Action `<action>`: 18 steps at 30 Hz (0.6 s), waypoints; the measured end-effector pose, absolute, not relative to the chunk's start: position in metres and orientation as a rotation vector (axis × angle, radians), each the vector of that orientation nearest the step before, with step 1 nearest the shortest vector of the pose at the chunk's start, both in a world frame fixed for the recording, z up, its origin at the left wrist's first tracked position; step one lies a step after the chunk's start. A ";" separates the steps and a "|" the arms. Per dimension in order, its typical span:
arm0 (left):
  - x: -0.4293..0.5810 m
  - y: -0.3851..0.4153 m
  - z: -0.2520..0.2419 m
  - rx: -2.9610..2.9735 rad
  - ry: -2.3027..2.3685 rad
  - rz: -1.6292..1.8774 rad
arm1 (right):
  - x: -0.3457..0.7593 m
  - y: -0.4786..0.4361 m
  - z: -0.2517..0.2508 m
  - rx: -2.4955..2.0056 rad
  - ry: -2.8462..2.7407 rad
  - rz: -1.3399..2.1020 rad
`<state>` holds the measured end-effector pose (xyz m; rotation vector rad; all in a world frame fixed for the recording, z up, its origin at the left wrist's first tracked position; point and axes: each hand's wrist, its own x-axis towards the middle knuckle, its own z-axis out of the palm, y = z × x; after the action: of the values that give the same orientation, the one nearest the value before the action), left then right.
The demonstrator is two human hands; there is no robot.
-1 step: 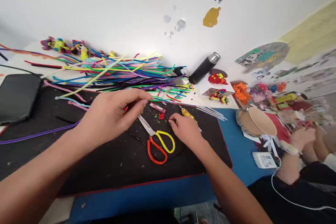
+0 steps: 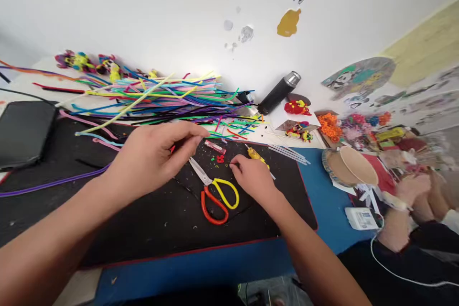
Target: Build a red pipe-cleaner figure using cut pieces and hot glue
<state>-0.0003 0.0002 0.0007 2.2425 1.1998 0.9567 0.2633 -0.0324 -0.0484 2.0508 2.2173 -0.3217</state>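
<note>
My left hand (image 2: 154,153) is raised over the black mat (image 2: 143,229), thumb and forefinger brought together in a pinch. A bit of red shows behind its fingers; what it holds, if anything, I cannot make out. My right hand (image 2: 254,177) hovers low over the mat with curled fingers, thumb and forefinger pinched; anything in them is too small to tell. Between the hands lie scissors (image 2: 215,196) with one red and one yellow handle. Beyond them are small red curled pieces (image 2: 220,158) and a small red-and-clear tube (image 2: 215,147). A yellow glue-gun-like tool (image 2: 255,154) lies beyond my right hand.
A heap of colourful pipe cleaners (image 2: 161,98) lies along the wall. A phone (image 2: 27,129) rests at far left. A black flask (image 2: 279,92), small figures (image 2: 297,107), clear sticks (image 2: 289,154) and a round box (image 2: 340,167) stand or lie rightward. Another person's hand (image 2: 412,189) is at far right.
</note>
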 end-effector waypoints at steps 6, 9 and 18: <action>0.000 0.000 0.001 2.277 1.133 0.983 | 0.253 -0.033 -0.054 2.009 2.194 -0.329; 0.001 0.000 0.001 2.295 1.101 1.000 | 0.251 -0.031 -0.055 2.005 2.160 -0.335; 0.002 0.000 -0.004 2.326 1.095 0.983 | 0.251 -0.031 -0.065 2.014 2.206 -0.313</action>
<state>0.0017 -0.0001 -0.0038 2.3260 1.0950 0.9828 0.2509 -0.0308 -0.0650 2.0139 2.2059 -0.3132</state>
